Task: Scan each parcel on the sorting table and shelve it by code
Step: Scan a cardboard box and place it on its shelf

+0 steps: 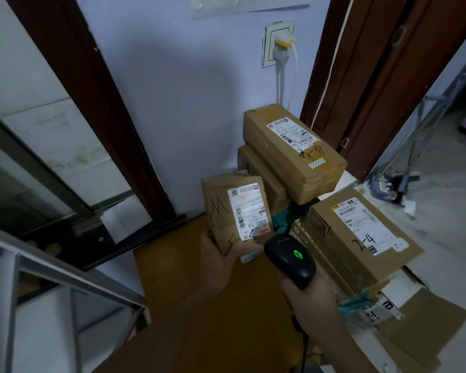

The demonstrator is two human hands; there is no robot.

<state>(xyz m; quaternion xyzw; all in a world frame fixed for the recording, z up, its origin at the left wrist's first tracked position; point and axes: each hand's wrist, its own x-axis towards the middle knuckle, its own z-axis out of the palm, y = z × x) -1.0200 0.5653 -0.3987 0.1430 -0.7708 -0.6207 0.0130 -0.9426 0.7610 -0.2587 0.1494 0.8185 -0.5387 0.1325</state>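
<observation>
— Two hands busy, then? Starting from the left?

— Far left, only a grey metal rack, near. Then the left hand, curled round the bottom corner of a small crumpled parcel, thumb on its front, label facing up.

— And just right of that?

— Right hand, wrapped round the handle of a black scanner. Green light lit on top, nose almost under the small parcel's near edge.

— Further right, on the worktop?

— Long box at the far end, stacked on another carton, marked by pen under its label. Nearer, a box marked 2-4, lying on flattened packaging.

— Behind all that?

— Wall socket with a plug and white cables hanging down.
</observation>
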